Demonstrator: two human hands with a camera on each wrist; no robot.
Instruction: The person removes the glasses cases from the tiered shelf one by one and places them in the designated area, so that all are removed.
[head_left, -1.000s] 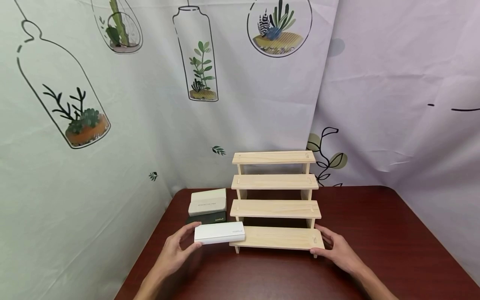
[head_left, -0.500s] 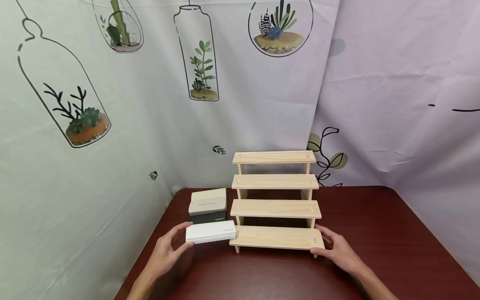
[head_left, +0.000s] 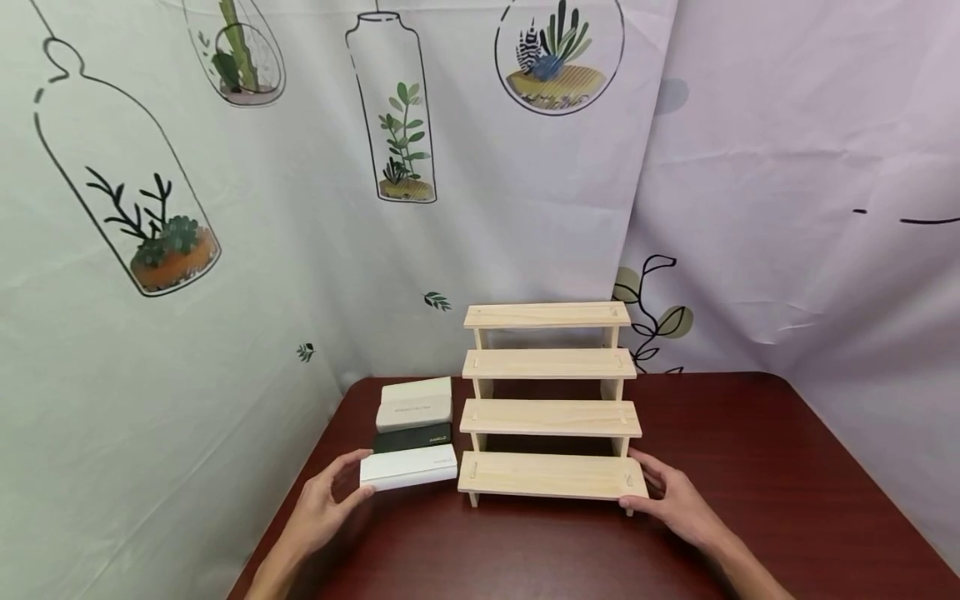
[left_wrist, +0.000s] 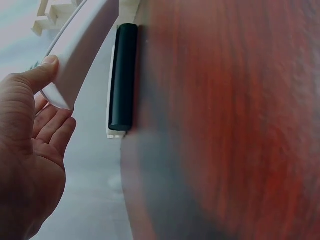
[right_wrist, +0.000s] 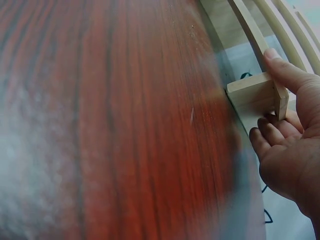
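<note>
My left hand (head_left: 321, 504) pinches the left end of a white glasses case (head_left: 408, 467), thumb on the near side and fingers behind. In the left wrist view the white case (left_wrist: 82, 52) is tilted and looks raised off the table. Just behind it lies a dark green glasses case (head_left: 414, 437), which shows a rounded side in the left wrist view. My right hand (head_left: 678, 507) grips the right end of the lowest board of a four-step wooden display stand (head_left: 551, 475). In the right wrist view the thumb presses the board's edge (right_wrist: 281, 100), with fingers curled beneath.
Behind the dark case lie a beige case (head_left: 415, 413) and a cream one (head_left: 417, 389), perhaps parts of one item. They stand left of the stand on a dark red wooden table (head_left: 555, 550). A printed cloth backdrop (head_left: 337, 208) hangs behind and left.
My left hand has moved left with the white case, from overlapping the lowest board's left end to beside the stand, in front of the dark case. My right hand has stayed put.
</note>
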